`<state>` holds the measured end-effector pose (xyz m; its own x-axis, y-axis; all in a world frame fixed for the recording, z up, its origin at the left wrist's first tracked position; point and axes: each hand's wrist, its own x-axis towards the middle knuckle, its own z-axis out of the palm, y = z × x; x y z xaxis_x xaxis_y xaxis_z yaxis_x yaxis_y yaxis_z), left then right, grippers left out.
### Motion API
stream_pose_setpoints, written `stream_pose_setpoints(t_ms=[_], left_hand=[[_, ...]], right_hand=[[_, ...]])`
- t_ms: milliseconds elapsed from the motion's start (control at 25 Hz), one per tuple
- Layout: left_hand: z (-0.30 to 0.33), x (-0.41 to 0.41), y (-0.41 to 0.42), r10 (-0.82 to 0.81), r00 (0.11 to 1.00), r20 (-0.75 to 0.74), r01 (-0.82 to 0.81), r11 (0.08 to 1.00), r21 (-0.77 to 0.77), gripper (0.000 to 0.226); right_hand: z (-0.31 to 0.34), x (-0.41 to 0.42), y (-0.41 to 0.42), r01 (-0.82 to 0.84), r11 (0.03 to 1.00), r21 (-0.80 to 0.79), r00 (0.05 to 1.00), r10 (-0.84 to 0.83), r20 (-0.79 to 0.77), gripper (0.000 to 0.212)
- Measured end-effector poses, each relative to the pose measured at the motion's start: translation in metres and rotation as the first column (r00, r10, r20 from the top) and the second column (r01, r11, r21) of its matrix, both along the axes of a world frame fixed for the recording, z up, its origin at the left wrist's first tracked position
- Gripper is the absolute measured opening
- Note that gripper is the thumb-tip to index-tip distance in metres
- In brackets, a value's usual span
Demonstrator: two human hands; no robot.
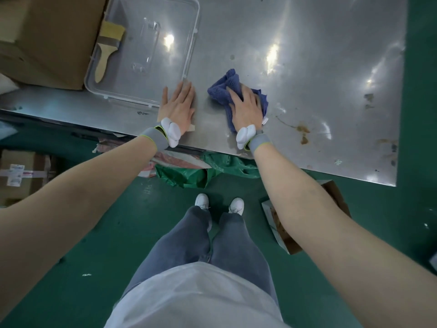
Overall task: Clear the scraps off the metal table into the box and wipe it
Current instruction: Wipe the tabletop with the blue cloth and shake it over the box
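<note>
The metal surface point(319, 67) carries a crumpled blue cloth point(227, 87) near its front edge, and the right hand point(246, 107) lies on top of that cloth, palm down, fingers spread and slightly bent over the folds, pressing it against the metal; whether the fingers actually pinch the fabric cannot be told. Just to the left of the cloth, apart from it, the left hand point(178, 104) rests flat with straight fingers on a thin tan piece of cardboard point(163, 112) that lies at the front edge of the surface, so its grip is wide and holds nothing. Both wrists wear grey bands with white pods. Touching the far left side of that cardboard sits a clear plastic tray point(189, 55), and a flat paintbrush point(107, 47) with a pale wooden handle lies along the tray's left rim. Left of the tray stands a large brown cardboard box point(47, 36). To the right of the cloth the metal shows brown rusty stains point(302, 133) and small dark specks. Below the front edge, on the green floor point(94, 245), lie a green plastic bag point(186, 175) and, further right behind the right forearm, an open brown carton point(281, 228). The person's white shoes point(236, 205) stand on the floor between them.
</note>
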<state>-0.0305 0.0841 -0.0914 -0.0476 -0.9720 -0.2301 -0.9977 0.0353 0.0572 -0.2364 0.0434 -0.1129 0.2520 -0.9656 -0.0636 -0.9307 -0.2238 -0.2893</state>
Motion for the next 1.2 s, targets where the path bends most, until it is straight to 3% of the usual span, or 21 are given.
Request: stream_pose_setpoints(t_ms=[120, 520, 760, 1000, 1200], left_hand=[[-0.001, -0.027, 0.007, 0.030, 0.998, -0.047, -0.032, 0.999, -0.039, 0.056], [0.003, -0.117, -0.003, -0.133, 0.980, -0.145, 0.135, 0.991, 0.004, 0.046], [0.002, -0.143, -0.009, -0.064, 0.989, -0.134, 0.064, 0.998, -0.005, 0.041], [0.000, -0.137, -0.010, -0.075, 0.991, -0.112, 0.075, 0.997, 0.003, 0.040], [0.003, -0.114, -0.008, -0.117, 0.972, -0.206, 0.127, 0.991, 0.036, 0.044]], right_hand=[[-0.004, -0.040, -0.010, 0.039, 0.999, -0.034, 0.998, -0.041, -0.053, 0.044], [-0.012, -0.163, -0.022, 0.207, 0.977, -0.056, 0.977, -0.210, -0.049, 0.041], [-0.012, -0.232, -0.003, 0.331, 0.940, -0.084, 0.940, -0.336, -0.057, 0.039], [-0.013, -0.221, 0.034, 0.440, 0.897, -0.054, 0.897, -0.435, 0.083, 0.043], [-0.013, -0.172, 0.051, 0.456, 0.890, -0.008, 0.888, -0.454, 0.071, 0.047]])
